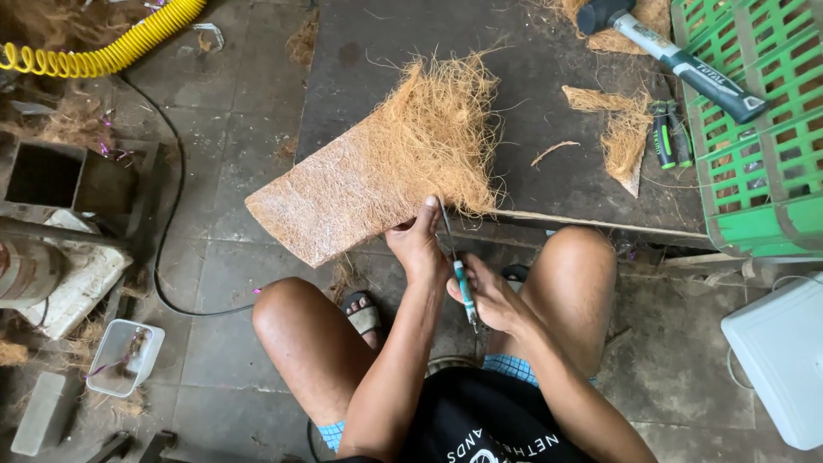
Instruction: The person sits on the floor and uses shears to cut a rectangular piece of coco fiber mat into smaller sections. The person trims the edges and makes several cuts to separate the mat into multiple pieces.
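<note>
From my head camera, looking down: my left hand (417, 247) grips the near edge of a coconut-fibre mat (377, 171), thumb on top, fingers closed under it. The mat lies tilted across the corner of the dark bench (531, 69), its pressed end hanging off toward eight o'clock and its loose, frayed end spreading toward one o'clock. My right hand (490, 296) is closed around the teal-handled scissors (459, 270), just beside my left hand at its four o'clock; the thin blades run up toward the mat's edge by my left thumb.

At two o'clock on the bench lie smaller fibre scraps (621, 129), with a green-and-black tool (670, 135) touching them. At one o'clock a hammer (677, 58) rests with its grip over a green plastic crate (754, 129). A yellow coiled hose (103, 47) lies at eleven o'clock on the floor, a clear tub (124, 356) at eight, a white box (780, 360) at four. My bare knees frame both hands.
</note>
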